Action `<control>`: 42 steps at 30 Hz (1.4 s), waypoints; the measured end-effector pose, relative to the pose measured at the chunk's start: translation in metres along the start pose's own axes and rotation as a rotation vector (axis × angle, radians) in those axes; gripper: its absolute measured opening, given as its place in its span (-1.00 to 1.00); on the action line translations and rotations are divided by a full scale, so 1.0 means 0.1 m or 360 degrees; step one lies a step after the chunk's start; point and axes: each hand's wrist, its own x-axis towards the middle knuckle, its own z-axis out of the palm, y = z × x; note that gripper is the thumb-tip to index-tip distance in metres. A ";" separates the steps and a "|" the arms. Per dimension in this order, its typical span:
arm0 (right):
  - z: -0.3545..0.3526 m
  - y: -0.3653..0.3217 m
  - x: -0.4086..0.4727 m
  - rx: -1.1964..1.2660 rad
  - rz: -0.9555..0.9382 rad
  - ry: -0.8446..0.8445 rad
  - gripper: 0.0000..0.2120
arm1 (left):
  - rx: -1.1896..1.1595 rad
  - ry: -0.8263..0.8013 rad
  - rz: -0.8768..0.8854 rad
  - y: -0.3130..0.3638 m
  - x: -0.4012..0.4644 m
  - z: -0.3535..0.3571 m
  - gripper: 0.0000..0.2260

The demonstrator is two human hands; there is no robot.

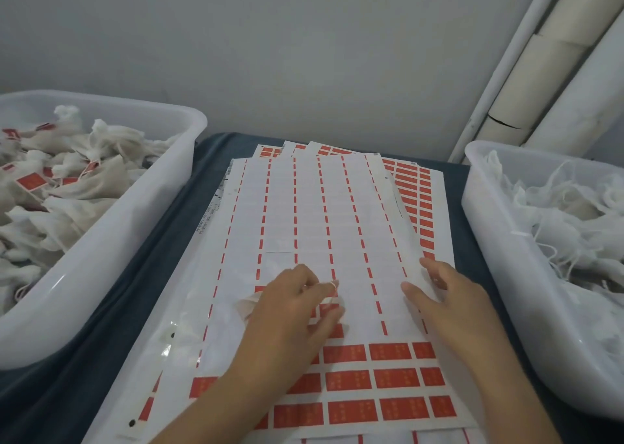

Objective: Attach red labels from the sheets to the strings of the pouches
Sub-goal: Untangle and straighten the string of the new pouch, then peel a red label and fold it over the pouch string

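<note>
Two hands: both lie on the sheets in the middle of the blue cloth.
Left hand: it lies low on the top sheet. Its fingers are curled, and the thumb and first finger pinch something small and white. I cannot tell what that small thing is.
Right hand: its fingers are straight and lie flat on the right side of the top sheet. It holds nothing.
Sheets: many sheets lie in a pile, spread a bit like a fan. Most of the top sheet is bare white, with thin red dashed lines running up it.
Labels: rows of red labels are on the near end of the sheet, just below the hands. More red labels show on a lower sheet at the far right.
Left tub: a clear tub sits on the left of the sheets. White pouches fill it, and some have red tags on their strings.
Right tub: a clear tub sits on the right of the sheets. It holds plain pouches with loose white strings and no red on them.
Wall: a grey wall stands behind it all.
Pipes: pale pipes lean in the far right corner.
</note>
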 end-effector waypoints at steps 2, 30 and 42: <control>-0.02 -0.02 -0.01 0.0046 -0.0039 0.0000 -0.48 | 0.0143 -0.0011 -0.0042 -0.01 0.01 0.01 -0.61; 0.28 -0.22 -0.11 0.1023 0.0280 -0.0602 -0.67 | 0.0039 -0.0025 -0.0078 -0.03 -0.02 0.02 -0.66; 0.30 -0.19 -0.16 0.1313 0.0196 -0.0664 -0.65 | -0.0091 0.0040 0.0200 -0.04 -0.01 -0.06 -0.75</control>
